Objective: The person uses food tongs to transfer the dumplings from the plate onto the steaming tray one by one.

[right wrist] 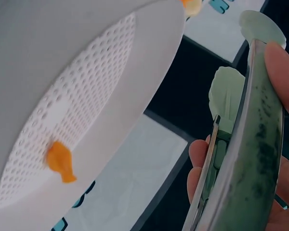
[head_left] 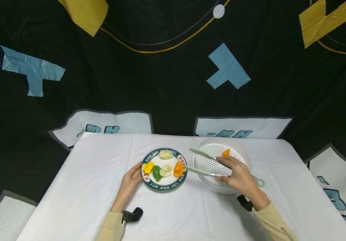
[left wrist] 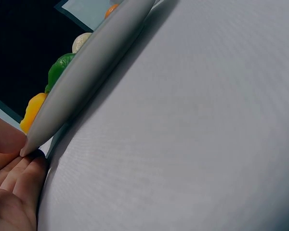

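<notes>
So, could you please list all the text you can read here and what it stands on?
"HAO SHI HAO WEI": on the plate, around its green rim.
Red characters on that rim: too small to read.
Blue letters on pale panels: no whole word readable.
Tongs, colander: none visible.

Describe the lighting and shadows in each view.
Head view: tablecloth bright, soft shadow beside the right sleeve; left wrist view: cloth greyer, dark shadow along the plate, lower right corner dim; right wrist view: dark patches on the tongs, reflections or marks, unclear.
</notes>
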